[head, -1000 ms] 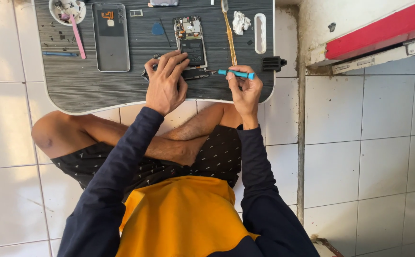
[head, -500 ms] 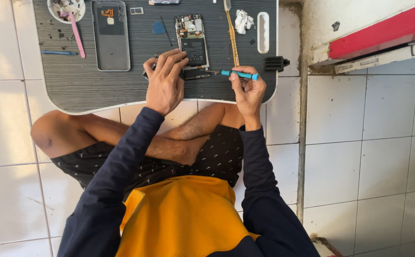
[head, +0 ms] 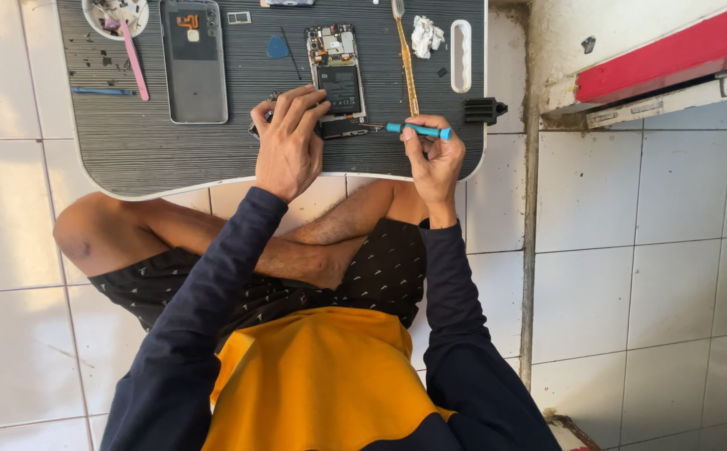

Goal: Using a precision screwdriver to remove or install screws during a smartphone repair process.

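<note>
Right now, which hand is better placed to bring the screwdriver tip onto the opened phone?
Right. The right hand already has a grip on the blue screwdriver, its tip pointing at the lower end of the opened phone. The left hand lies over a small dark part beside the phone, fingers curled on it.

White glazed-tile floor [head: 647, 276] with dark grout lines; grey ribbed tabletop [head: 163, 154] above; red-edged white ledge [head: 664, 58] upper right; even daylight.

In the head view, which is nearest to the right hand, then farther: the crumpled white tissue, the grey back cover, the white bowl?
From the right hand:
1. Crumpled white tissue, just above it on the mat.
2. Grey back cover, left, beyond the left hand.
3. White bowl, far upper-left corner.
</note>
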